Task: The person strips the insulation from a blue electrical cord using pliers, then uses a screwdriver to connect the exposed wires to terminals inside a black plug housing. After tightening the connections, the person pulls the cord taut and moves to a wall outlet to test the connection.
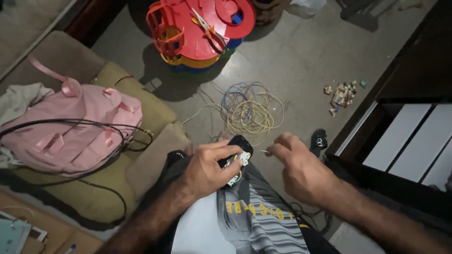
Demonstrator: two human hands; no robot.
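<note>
A small black-and-white electrical fitting point(237, 162) sits just below the centre of the frame, gripped in the left hand point(207, 170), whose fingers curl tight around it. Just right of it, the right hand point(301, 169) pinches a thin wire end point(264, 151) between thumb and forefinger, close to the fitting but apart from it. Below both lies a grey striped shirt point(263, 221). Above them, on the floor point(306, 61), rests a loose coil of yellow and blue wire point(252, 110). A red plastic stool point(200, 28) stands at upper centre, and a pink backpack point(70, 127) lies on a cushion point(141, 108) at left.
</note>
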